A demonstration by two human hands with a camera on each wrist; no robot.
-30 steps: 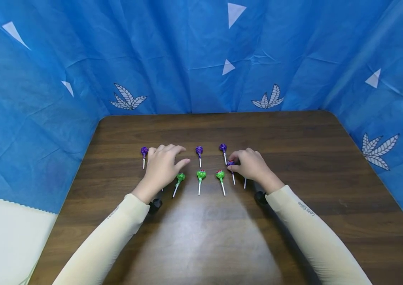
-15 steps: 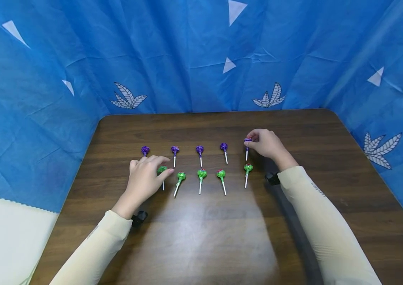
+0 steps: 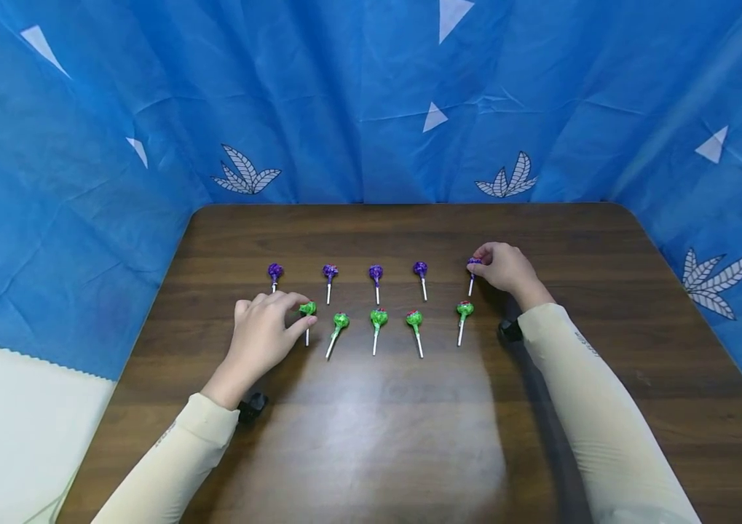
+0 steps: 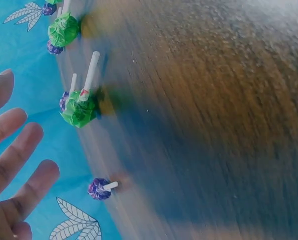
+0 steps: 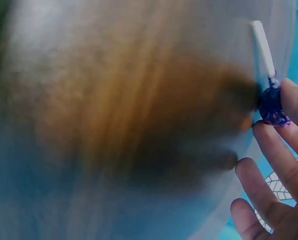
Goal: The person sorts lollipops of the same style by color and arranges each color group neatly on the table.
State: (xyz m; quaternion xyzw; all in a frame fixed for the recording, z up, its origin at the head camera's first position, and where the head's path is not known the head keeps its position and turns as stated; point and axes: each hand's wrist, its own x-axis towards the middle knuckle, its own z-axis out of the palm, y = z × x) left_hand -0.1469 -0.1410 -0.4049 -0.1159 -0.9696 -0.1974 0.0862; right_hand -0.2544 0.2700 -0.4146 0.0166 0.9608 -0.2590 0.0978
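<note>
At the right end of the far row, my right hand pinches a purple-wrapped lollipop by its candy head between thumb and fingers. Its white stick points toward me. My left hand hovers at the left end of the near row, fingers spread and holding nothing. Thumb and index finger stand on either side of a green-wrapped lollipop in the head view, while the left wrist view shows a gap between the fingertips and the candy. Beyond that hand lies another purple lollipop, its stick partly hidden.
More purple lollipops continue the far row on the brown wooden table. Several green lollipops form a nearer row, sticks toward me. A blue curtain hangs behind the table's back edge.
My right hand has carried the purple lollipop from the middle right to the far row's right end. My left hand has drawn back leftward and nearer, uncovering a purple lollipop in the far row.
</note>
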